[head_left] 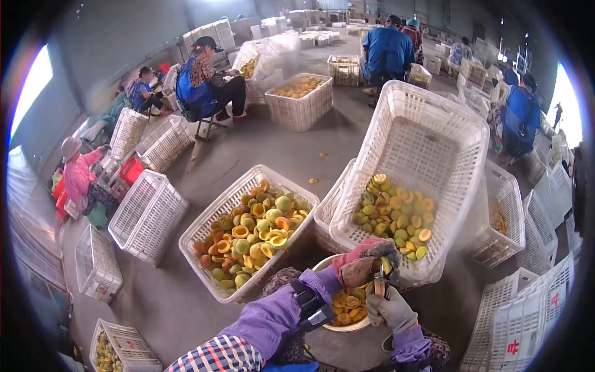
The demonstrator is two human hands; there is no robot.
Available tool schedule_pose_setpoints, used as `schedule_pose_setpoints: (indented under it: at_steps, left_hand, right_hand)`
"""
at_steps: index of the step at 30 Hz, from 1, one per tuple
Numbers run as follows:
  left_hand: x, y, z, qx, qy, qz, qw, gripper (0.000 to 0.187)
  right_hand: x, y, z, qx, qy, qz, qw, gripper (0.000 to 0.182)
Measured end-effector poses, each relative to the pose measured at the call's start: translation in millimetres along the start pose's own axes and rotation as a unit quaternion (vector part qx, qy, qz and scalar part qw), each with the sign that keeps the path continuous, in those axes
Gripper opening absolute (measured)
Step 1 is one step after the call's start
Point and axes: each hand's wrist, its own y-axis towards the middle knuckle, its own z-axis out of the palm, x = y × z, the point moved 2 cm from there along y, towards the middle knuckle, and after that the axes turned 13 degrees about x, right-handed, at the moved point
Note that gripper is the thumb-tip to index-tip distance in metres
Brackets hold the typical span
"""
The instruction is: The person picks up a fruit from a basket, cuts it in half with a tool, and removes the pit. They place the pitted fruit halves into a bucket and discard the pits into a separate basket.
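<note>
My left hand [364, 261], in a pinkish-red glove, grips a yellow-green fruit half [386, 266], apricot-like. Close beneath it, my right hand [392, 309] in a grey glove is closed around a small hand tool [379, 282] that meets the fruit; its exact kind is hard to make out. Below both hands stands a pale bucket [339, 328] holding yellow fruit pieces [349, 305]. Just beyond, a tilted white crate [455, 149] has halved fruit [396, 214] gathered at its near end. Left of my hands, another white crate [207, 286] is filled with hollow fruit halves [251, 229].
Crates [149, 217] stand on the left, and stacked crates [527, 310] on the right. A crate of fruit [300, 108] sits farther back. Seated people in blue [195, 87] and pink [79, 177] are on the left; another person [388, 53] is ahead.
</note>
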Motion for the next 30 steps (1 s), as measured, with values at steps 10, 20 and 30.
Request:
schedule_pose_setpoints:
  at_steps: [10, 20, 30]
  left_hand:
    - [-20.5, 5.9, 16.5, -0.205, 0.388, 0.087, 0.894, 0.017]
    - [-145.6, -100.0, -4.2, -0.342, 0.540, 0.127, 0.758, 0.022]
    - [-138.2, -216.9, -91.4, -0.333, 0.782, -0.146, 0.506, 0.047]
  right_hand:
    - [-14.1, 7.2, 1.4, -0.089, 0.051, 0.044, 0.994, 0.010]
    - [-72.3, 12.5, -22.3, -0.181, -0.668, 0.142, 0.708, 0.035]
    - [-98.4, 26.9, -33.4, -0.136, -0.682, 0.246, 0.675, 0.035]
